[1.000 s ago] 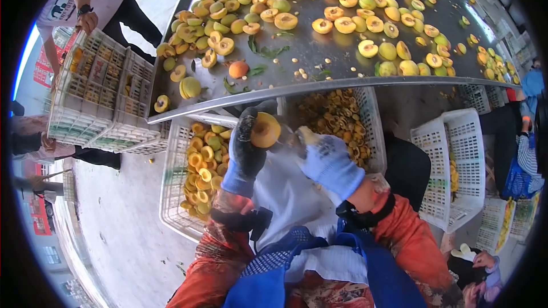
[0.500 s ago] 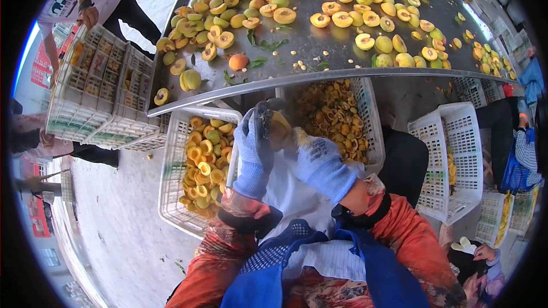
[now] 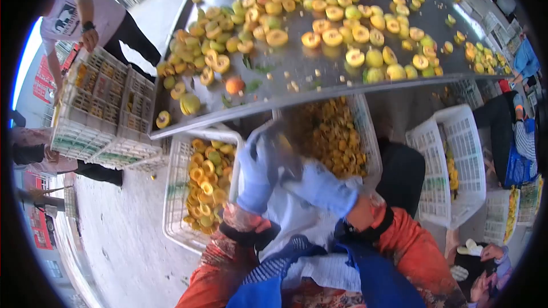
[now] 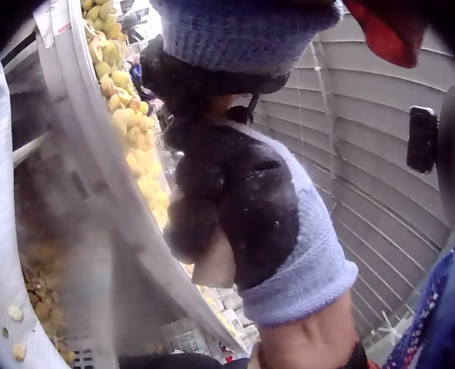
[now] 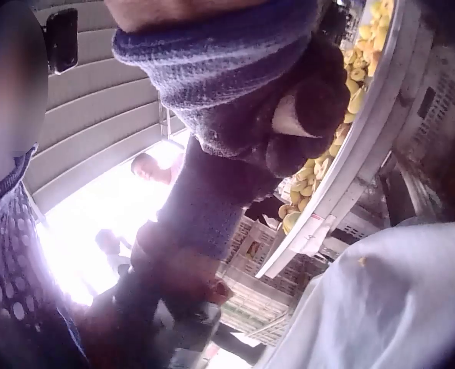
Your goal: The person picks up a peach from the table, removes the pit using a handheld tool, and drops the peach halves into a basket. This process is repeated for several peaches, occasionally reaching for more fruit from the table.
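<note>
Blurred in the head view, the gloved left hand (image 3: pixel 257 172) and right hand (image 3: pixel 326 187) meet just below the metal table (image 3: pixel 262 104). In the right wrist view, dark-coated fingers of the right hand (image 5: pixel 246 100) curl round a pale, handle-like piece (image 5: pixel 289 117), with the left hand (image 5: pixel 208 204) against it. The same pale piece (image 4: pixel 216 263) sticks out of the right hand (image 4: pixel 266 215) in the left wrist view, below the left hand (image 4: pixel 227 50). Whether the left hand holds fruit is hidden by blur and fingers. Halved yellow fruit (image 3: pixel 332 37) lies on the table.
One white crate (image 3: pixel 171 194) of fruit halves stands below the table at left, another (image 3: pixel 371 137) behind the hands. Stacked crates (image 3: pixel 85 102) and a standing person (image 3: pixel 94 8) are at left. More crates (image 3: pixel 468 165) and seated people are at right.
A fruit half showed in the left hand a second ago; no fruit is discernible there now. The right hand has turned and lowered slightly, and both hands stay close together.
</note>
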A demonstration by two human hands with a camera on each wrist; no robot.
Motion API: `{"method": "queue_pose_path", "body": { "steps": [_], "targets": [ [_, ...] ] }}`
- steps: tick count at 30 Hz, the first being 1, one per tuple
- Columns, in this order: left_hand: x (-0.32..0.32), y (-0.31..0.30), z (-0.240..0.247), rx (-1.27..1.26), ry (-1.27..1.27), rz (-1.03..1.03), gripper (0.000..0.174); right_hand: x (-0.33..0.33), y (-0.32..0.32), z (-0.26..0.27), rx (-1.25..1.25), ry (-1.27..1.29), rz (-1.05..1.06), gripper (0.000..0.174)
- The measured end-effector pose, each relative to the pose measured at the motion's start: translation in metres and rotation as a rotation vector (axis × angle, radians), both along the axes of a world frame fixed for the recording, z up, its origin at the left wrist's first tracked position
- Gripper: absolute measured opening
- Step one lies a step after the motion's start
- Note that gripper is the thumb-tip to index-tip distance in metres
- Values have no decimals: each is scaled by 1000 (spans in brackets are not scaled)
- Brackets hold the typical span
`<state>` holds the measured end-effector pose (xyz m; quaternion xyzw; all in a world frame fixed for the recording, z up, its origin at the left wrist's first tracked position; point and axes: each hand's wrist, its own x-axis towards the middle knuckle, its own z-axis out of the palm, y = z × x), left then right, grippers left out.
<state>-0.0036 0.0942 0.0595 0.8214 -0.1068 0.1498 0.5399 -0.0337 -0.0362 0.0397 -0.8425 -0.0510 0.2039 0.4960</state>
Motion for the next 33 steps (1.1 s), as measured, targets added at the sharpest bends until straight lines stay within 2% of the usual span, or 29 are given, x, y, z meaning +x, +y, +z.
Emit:
{"method": "queue_pose_path", "body": {
  "steps": [1,2,4,5,9,12,16,18,21,23,26,27,29,31,32,33],
  "targets": [
    [3,7,-14,274,-250,39,33,-1,-4,8,15,-113,-8,35],
    [-1,-1,9,-189,112,-88,33,3,-12,25,110,-39,86,31],
    [4,3,10,-118,157,-155,33,4,-14,32,460,187,110,23],
    [5,0,8,-117,133,-106,31,3,-13,46,589,332,72,20],
    [9,-5,-14,-62,226,-18,29,7,-10,39,331,509,9,20],
    [0,-22,14,-154,305,-2,30,3,-20,40,604,530,-7,21],
    [11,-16,-3,102,262,-139,32,7,-36,29,664,692,86,25],
    [16,-14,-8,259,267,-230,33,10,-44,25,603,793,156,39],
    [14,-22,13,80,348,-267,33,2,-46,15,1027,889,105,44],
    [16,-18,21,74,323,-429,32,-1,-44,10,1129,791,136,48],
    [24,-18,19,-50,382,-602,27,-4,-48,-16,1384,879,219,46],
    [27,-19,16,-111,419,-645,25,-9,-45,-18,1383,850,78,44],
    [32,-18,10,202,34,-566,22,-17,-44,-15,1463,829,-13,41],
    [32,-16,-3,219,-14,-356,27,-16,-49,-13,1595,835,76,38],
    [29,-4,-22,72,-18,-258,31,-14,-53,-14,1636,829,120,37],
    [18,18,-32,46,120,-131,35,-7,-66,-17,1635,793,157,36]
  ]
}}
